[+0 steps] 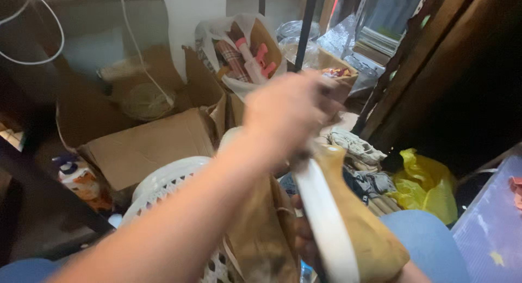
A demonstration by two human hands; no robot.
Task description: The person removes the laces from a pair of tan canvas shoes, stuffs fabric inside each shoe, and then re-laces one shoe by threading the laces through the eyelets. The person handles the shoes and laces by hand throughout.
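Brown paper bag (261, 234) stands near centre, against a white basket (168, 179). The left hand (291, 112), blurred, reaches across above it; whether its fingers are closed cannot be told. The right hand (304, 239), low and mostly hidden, grips a tan-and-white object (348, 228) just right of the bag. Far left, a cardboard box (147, 144); right, a yellow bag (427, 185).

— What's the room like?
— Dim and cluttered. Cardboard boxes (147, 144) sit against a grey wall (92, 38).
— And on the right?
— Dark wooden posts (435, 60), and a yellow bag (427, 185) on the floor.
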